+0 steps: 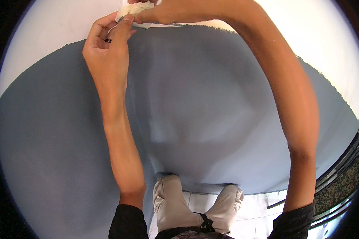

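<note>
At the top of the head view, both my hands are raised to the wall corner, where the blue-grey paint meets the white. My left hand [109, 38] pinches a crumpled cream piece, which looks like masking tape [125, 10], between thumb and curled fingers. My right hand [155, 14] reaches across from the right, its thumb pressed against the same piece. The upper frame edge cuts off part of the right hand and its fingers. A dark ring-like band shows on a left finger.
Blue-grey lower walls [199, 91] meet in a corner before me, with a rough paint edge under the white upper wall [40, 40]. My legs stand on white floor tiles [247, 205]. A dark-framed chair with a patterned seat [339, 183] is at the lower right.
</note>
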A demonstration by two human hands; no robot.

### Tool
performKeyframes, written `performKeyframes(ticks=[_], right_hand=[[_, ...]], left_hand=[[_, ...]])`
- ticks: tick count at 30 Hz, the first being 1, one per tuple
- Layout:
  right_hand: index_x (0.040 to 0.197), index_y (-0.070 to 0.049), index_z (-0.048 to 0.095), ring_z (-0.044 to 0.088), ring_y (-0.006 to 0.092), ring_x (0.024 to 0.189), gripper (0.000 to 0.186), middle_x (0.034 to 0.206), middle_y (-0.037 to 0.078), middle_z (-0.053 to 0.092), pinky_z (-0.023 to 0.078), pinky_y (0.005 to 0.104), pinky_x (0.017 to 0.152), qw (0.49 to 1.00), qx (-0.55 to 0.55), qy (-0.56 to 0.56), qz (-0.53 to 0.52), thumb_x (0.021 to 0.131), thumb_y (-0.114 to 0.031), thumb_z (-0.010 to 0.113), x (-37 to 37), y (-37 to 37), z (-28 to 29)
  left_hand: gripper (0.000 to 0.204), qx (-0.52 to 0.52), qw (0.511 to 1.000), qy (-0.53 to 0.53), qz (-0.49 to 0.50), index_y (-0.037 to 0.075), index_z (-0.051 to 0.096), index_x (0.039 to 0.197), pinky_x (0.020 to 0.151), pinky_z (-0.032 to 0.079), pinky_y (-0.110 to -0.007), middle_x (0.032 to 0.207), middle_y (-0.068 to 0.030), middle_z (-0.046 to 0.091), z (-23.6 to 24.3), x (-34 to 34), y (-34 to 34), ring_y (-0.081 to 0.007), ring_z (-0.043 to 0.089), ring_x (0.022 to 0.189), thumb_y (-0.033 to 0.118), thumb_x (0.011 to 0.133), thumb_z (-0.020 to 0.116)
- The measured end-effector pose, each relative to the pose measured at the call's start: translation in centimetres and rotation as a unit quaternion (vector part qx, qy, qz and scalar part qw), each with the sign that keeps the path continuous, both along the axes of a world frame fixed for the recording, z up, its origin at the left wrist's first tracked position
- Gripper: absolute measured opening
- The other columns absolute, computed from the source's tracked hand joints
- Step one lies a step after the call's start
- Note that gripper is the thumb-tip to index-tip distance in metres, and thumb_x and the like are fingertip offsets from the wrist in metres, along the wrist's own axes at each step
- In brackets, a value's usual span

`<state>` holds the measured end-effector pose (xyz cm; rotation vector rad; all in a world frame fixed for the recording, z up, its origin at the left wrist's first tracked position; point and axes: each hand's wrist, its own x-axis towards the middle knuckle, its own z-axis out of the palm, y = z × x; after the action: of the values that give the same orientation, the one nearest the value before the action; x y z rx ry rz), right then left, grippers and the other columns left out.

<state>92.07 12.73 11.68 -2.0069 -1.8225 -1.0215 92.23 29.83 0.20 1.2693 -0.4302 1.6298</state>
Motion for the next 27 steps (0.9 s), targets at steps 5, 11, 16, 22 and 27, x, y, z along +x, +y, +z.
performKeyframes(ticks=[5, 11, 16, 22, 27], right_hand=[[0.097, 0.003, 0.076, 0.064, 0.0237, 0.067, 0.022, 0.076, 0.017, 0.072, 0.050, 0.0361, 0.066, 0.995, -0.036, 0.045, 0.081, 0.087, -0.016, 0.071, 3.2, 1.1, -0.3], [0.104, 0.004, 0.071, 0.065, 0.0233, 0.078, 0.028, 0.086, 0.017, 0.073, 0.051, 0.0354, 0.071, 0.996, -0.063, 0.065, 0.019, 0.084, -0.015, 0.077, 2.0, 0.8, 1.1], [0.110, 0.004, 0.066, 0.063, 0.0231, 0.080, 0.039, 0.090, 0.014, 0.070, 0.050, 0.0350, 0.071, 0.998, -0.058, 0.013, 0.011, 0.081, -0.018, 0.081, 2.8, 0.4, 1.4], [0.113, 0.003, 0.068, 0.061, 0.0226, 0.075, 0.041, 0.082, 0.012, 0.069, 0.049, 0.0348, 0.069, 0.996, -0.093, 0.003, 0.004, 0.084, -0.024, 0.077, 2.8, -0.4, 1.9], [0.124, 0.003, 0.068, 0.060, 0.0203, 0.070, 0.042, 0.081, 0.014, 0.071, 0.047, 0.0336, 0.065, 0.995, -0.074, 0.015, 0.069, 0.093, -0.025, 0.063, 6.8, 0.1, 2.7]], left_hand=[[0.020, -0.017, 0.995, -0.016, -0.099, -0.005, 0.068, 0.112, 0.084, 0.062, -0.030, 0.104, -0.0117, 0.071, -0.2, -0.2, 1.5, -0.0151, 0.070, 0.095, 0.010, 0.099, 0.068], [0.021, -0.060, 0.997, -0.037, -0.036, -0.004, 0.070, 0.113, 0.077, 0.060, -0.028, 0.108, -0.0113, 0.071, -0.1, 0.4, 1.5, -0.0137, 0.069, 0.093, 0.011, 0.099, 0.069], [0.032, 0.020, 0.974, -0.098, 0.205, -0.003, 0.071, 0.121, 0.074, 0.056, -0.025, 0.107, -0.0116, 0.073, -1.4, 1.1, -0.7, -0.0129, 0.069, 0.090, 0.016, 0.096, 0.076], [0.034, -0.002, 0.997, -0.025, 0.072, -0.005, 0.072, 0.119, 0.076, 0.057, -0.025, 0.100, -0.0125, 0.076, -0.6, 0.9, 0.1, -0.0166, 0.074, 0.088, 0.018, 0.095, 0.079], [0.038, 0.020, 0.997, 0.010, -0.080, -0.011, 0.062, 0.126, 0.090, 0.063, -0.032, 0.114, -0.0187, 0.072, 0.0, 1.9, 0.6, -0.0190, 0.072, 0.100, 0.015, 0.100, 0.070]])
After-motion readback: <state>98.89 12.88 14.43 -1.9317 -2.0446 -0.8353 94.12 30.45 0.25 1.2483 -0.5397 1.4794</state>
